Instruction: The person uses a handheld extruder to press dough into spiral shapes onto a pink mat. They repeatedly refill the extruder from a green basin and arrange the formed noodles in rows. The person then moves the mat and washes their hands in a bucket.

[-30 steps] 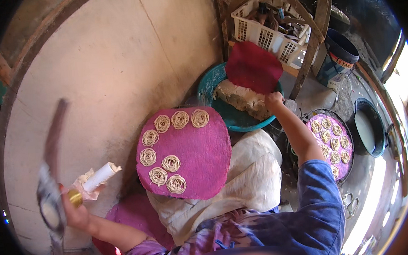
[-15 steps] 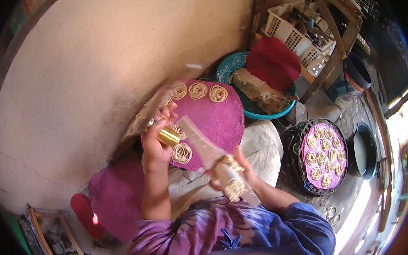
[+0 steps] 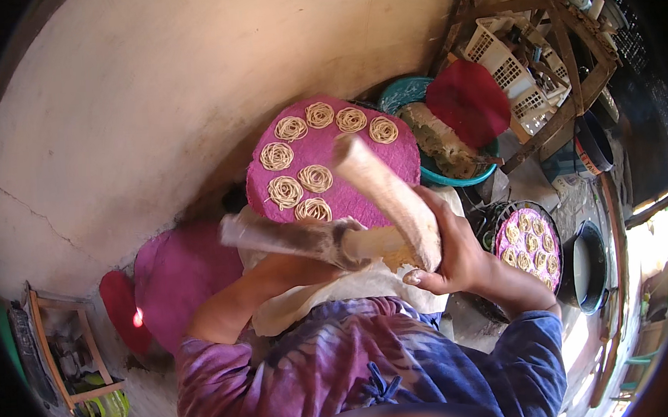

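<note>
Before my chest are two long wooden pieces of what looks like a hand press. My right hand (image 3: 461, 251) is closed round the lower end of the pale piece (image 3: 384, 187), its thumb in front and smeared with something white. The darker piece (image 3: 279, 238), blurred at its far end, crosses my left hand (image 3: 311, 268), which seems closed on it; most of its fingers are hidden. Between my hands a pale section (image 3: 374, 246) joins the two pieces. Beyond lies a round purple mat (image 3: 362, 165) bearing several coiled noodle nests (image 3: 277, 156) near its far and left edges.
To the right, a dark round tray (image 3: 490, 238) holds more nests on a pink mat. A teal basin (image 3: 453, 179) with a dough-like mass and a red round mat (image 3: 468, 103) stands far right. Purple mats (image 3: 186, 269) lie left, near the wall (image 3: 154, 97).
My hands, apart before with a brass cylinder in the left and a dough-filled wooden piece in the right, have come together. The wooden pieces now meet, and the brass cylinder is out of sight.
</note>
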`<action>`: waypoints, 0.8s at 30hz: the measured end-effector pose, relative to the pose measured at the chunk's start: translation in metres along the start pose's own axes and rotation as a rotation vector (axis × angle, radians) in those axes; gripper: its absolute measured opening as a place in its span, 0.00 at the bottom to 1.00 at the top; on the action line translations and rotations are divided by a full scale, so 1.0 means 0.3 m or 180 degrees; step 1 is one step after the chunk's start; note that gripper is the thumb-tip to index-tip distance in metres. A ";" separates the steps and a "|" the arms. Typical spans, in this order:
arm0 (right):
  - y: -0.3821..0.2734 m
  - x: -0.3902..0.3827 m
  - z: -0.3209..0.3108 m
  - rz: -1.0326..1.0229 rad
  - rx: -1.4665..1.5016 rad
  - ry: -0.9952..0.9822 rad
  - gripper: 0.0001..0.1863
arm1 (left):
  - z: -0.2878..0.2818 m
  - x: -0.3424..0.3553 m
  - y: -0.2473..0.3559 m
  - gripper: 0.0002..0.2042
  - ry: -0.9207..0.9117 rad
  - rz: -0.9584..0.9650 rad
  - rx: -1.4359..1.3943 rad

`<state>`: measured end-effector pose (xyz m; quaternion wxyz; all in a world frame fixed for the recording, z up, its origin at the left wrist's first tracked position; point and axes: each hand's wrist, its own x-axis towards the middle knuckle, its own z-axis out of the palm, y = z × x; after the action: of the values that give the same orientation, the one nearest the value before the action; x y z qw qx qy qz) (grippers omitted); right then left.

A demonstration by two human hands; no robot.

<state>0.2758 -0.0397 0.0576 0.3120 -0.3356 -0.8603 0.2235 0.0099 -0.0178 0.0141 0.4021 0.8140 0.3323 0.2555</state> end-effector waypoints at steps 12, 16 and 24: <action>0.120 -0.102 -0.019 0.2175 0.3456 -0.1858 0.57 | 0.006 0.046 0.007 0.26 -0.0612 0.0093 -0.0759; 0.171 -0.101 -0.076 0.2171 0.4544 -0.1993 0.62 | -0.231 0.156 0.056 0.29 0.0417 0.0691 -0.2061; 0.216 0.097 -0.107 0.3389 0.3067 -0.1528 0.47 | -0.158 0.443 -0.279 0.28 0.1324 0.0923 -0.6205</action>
<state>0.3092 0.0305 0.0530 0.0782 -0.4744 -0.4336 0.7621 0.0357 0.1426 -0.0091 0.7917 0.1018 -0.0604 0.5994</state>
